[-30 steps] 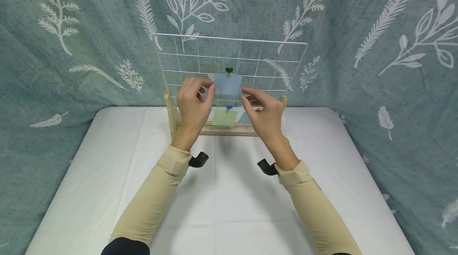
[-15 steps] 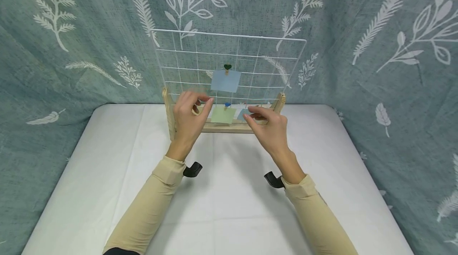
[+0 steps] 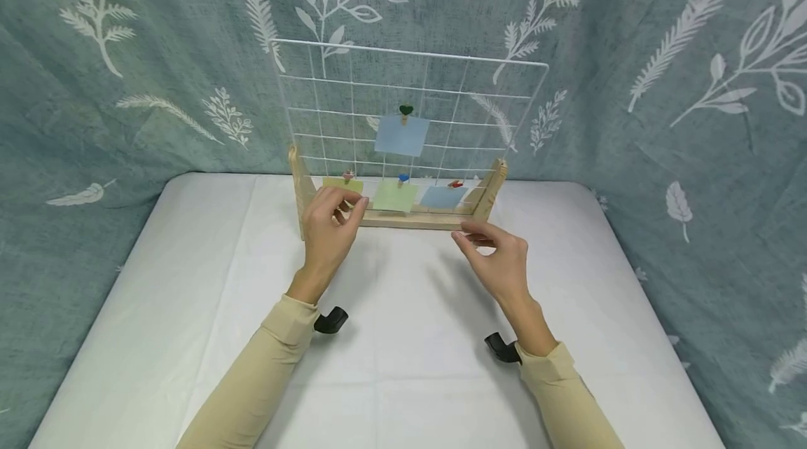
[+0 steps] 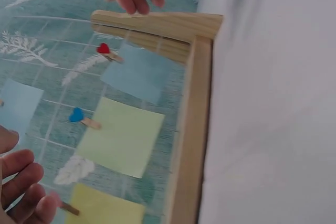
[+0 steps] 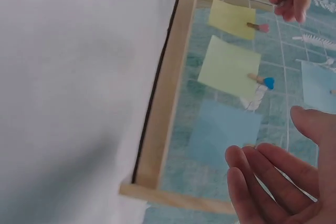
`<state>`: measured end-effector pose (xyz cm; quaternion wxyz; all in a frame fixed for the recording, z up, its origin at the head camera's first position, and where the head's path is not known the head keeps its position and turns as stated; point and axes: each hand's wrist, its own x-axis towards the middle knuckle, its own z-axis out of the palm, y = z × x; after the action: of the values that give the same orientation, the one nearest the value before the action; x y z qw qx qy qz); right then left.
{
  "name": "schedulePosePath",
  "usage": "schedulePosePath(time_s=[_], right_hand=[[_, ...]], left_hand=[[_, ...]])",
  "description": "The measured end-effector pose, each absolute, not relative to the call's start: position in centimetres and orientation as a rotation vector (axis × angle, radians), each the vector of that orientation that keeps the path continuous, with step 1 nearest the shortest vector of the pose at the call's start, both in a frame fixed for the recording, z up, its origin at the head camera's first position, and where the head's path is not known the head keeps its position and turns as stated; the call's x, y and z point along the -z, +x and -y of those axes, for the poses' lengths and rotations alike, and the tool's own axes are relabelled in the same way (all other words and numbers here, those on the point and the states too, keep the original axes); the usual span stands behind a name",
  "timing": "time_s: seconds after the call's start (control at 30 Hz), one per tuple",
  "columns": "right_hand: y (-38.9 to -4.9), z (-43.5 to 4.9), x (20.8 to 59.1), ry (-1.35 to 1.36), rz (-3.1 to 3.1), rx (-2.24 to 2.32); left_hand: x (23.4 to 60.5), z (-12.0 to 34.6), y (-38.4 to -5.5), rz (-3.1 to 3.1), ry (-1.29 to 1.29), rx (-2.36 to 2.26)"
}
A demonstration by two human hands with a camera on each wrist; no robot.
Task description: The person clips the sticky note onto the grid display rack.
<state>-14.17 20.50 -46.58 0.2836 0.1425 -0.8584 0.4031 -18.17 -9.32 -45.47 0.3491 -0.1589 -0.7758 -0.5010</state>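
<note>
A white wire grid (image 3: pixel 410 52) stands in a wooden stand (image 3: pixel 410 220). High on it hangs a blue paper note (image 3: pixel 401 137), held by a small peg with a green heart (image 3: pixel 406 110). Along the bottom hang a yellow note (image 3: pixel 345 184), a pale green note (image 3: pixel 394 195) and a second blue note (image 3: pixel 443 197), each on a heart peg. My left hand (image 3: pixel 330 225) is in front of the yellow note, fingers loosely bent and holding nothing. Off the stand's right front, my right hand (image 3: pixel 501 260) is also loosely curled with nothing in it, as the right wrist view shows.
A white cloth (image 3: pixel 403 365) covers the table under the stand. Behind and at the sides hangs a green-blue curtain (image 3: pixel 599 120) with white leaf prints. Black wrist mounts (image 3: pixel 502 349) stick out by both sleeves.
Both hands have come down and away from the upper blue note, the right one further down and right. The note stays hanging on its peg. The lower blue and yellow notes are now uncovered.
</note>
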Motion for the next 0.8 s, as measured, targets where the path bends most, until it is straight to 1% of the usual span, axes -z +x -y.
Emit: schedulePosePath(time_s=[0.4, 0.8], right_hand=[[-12.6, -22.1, 48.0, 0.318, 2.338, -1.061], [-10.4, -23.4, 49.5, 0.26, 2.41, -1.049]], left_hand=[[48.0, 10.7, -16.7, 2.064, -0.353, 1.307], [50.5, 13.3, -14.2, 2.136, -0.256, 1.295]])
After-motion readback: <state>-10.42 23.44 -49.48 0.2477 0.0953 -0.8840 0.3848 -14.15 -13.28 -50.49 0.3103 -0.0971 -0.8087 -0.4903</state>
